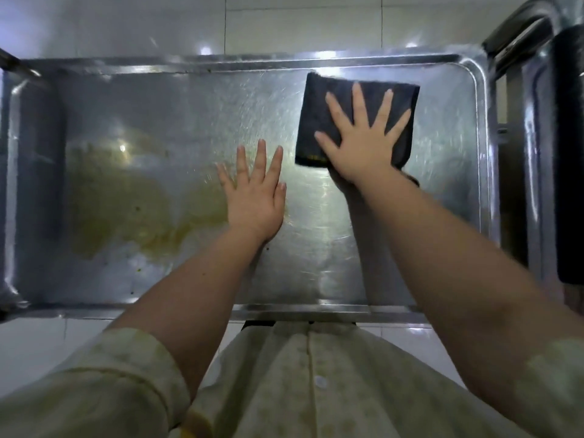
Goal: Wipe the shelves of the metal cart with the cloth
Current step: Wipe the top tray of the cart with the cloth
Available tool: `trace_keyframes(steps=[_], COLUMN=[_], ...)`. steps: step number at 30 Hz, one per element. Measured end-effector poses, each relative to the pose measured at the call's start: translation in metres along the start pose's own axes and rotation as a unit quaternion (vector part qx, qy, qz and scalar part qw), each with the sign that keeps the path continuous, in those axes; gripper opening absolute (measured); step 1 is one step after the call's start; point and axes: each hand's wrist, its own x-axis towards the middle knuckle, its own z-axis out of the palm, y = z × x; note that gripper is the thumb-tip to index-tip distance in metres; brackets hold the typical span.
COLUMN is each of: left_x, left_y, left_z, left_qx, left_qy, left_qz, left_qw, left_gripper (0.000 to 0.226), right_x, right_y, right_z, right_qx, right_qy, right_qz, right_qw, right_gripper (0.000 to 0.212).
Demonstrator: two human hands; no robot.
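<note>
Cloth (316, 112) is pinned only by my flat palm, so I judge that a fast stroke could let it slide out from under me or bunch against the raised rim. It could also smear the yellowish stain (132, 197) across cleaner-looking metal instead of lifting it. My right hand (363, 143) lies spread wide on the folded dark cloth, fingers straight, pressing rather than gripping, toward the far right corner of the top shelf (189, 121). My left hand (256, 200) is flat at the shelf's middle, fingers straight and close together, holding nothing. I cannot tell whether it bears on the metal or hovers. It sits just beside the stain, which covers the shelf's left half, so it may pick up grime.
</note>
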Motion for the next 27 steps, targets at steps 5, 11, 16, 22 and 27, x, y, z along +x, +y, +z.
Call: trace_keyframes(steps=[5, 11, 16, 22, 27], left_x=[-0.001, 0.001, 0.002, 0.004, 0.004], left_y=[0.001, -0.004, -0.005, -0.004, -0.004], left_z=[-0.002, 0.000, 0.004, 0.004, 0.003], left_qx=[-0.004, -0.018, -0.015, -0.013, -0.024], left_qy=[-0.004, 0.003, 0.011, 0.015, 0.013], left_qz=[0.004, 0.010, 0.010, 0.006, 0.005], left_qw=[1.000, 1.000, 1.000, 1.000, 1.000], left_gripper=[0.058, 0.057, 0.056, 0.057, 0.057], right_x=[-0.185, -0.145, 0.025, 0.050, 0.039], right_y=[0.005, 0.001, -0.026, -0.014, 0.102], right_z=[0.058, 0.047, 0.001, -0.010, -0.024], right_qx=[-0.003, -0.006, -0.006, -0.046, -0.012], right_qy=[0.009, 0.018, 0.029, 0.022, 0.031], right_qz=[-0.101, -0.117, 0.012, -0.055, 0.073], right_qw=[0.995, 0.993, 0.999, 0.997, 0.997], right_gripper=[0.071, 0.065, 0.067, 0.070, 0.074])
